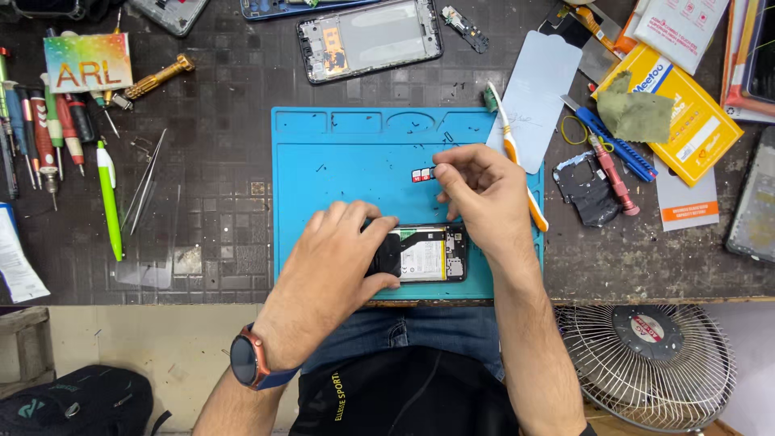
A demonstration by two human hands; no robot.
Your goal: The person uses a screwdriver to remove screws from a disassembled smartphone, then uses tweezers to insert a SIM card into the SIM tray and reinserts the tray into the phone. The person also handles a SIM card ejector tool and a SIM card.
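Note:
An opened phone (428, 254) with its back off lies on a blue work mat (339, 161), its battery and circuit board showing. My left hand (339, 258) rests on the phone's left end and grips it between thumb and fingers. My right hand (480, 190) hovers above the phone's right end, its fingertips pinched together next to a small red and white card (421, 173) on the mat. Whether the fingers hold anything is hidden.
Screwdrivers (48, 133), a green pen (109, 198) and tweezers (145, 186) lie left of the mat. Another phone frame (370, 36) sits behind it. An orange-handled toothbrush (517, 157), a blue tool (609, 145), a black cover (585, 190) and yellow packets (686, 121) lie right. A fan (650, 363) stands below the table edge.

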